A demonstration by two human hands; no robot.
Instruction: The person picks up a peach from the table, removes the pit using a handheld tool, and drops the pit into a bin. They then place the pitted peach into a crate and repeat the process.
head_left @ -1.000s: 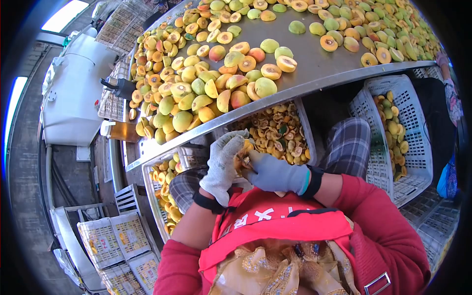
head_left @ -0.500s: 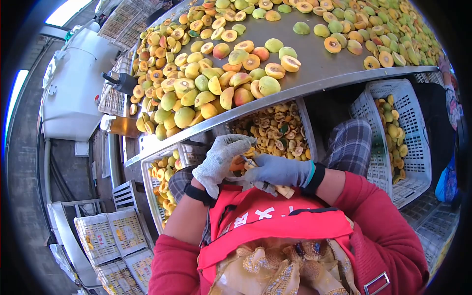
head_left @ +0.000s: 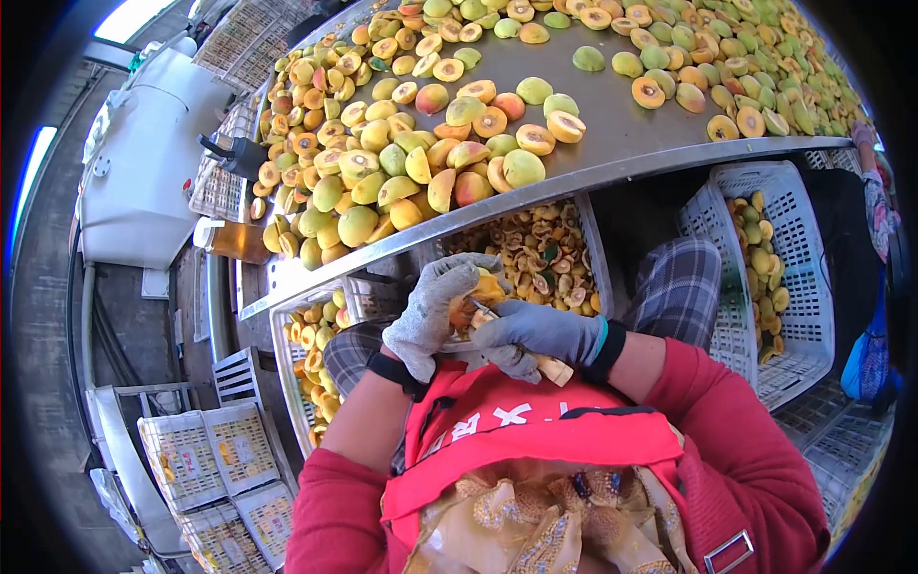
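My left hand, in a pale knitted glove, is wrapped round a piece of orange fruit above my lap. My right hand, in a grey glove, grips a knife with a light wooden handle. The metal part of the knife points up and left and meets the fruit between my hands. How deep its tip sits in the fruit is hidden. Just beyond my hands, under the table edge, lies a crate full of cut fruit pieces.
Halved fruits are heaped on the metal table. A white crate with fruit stands at the right, another at the left. A jar of amber liquid lies by the table's left corner. A co-worker's arm shows at far right.
My left hand has turned a little, and more of the orange fruit shows between its fingers. My right hand and the knife have shifted only slightly.
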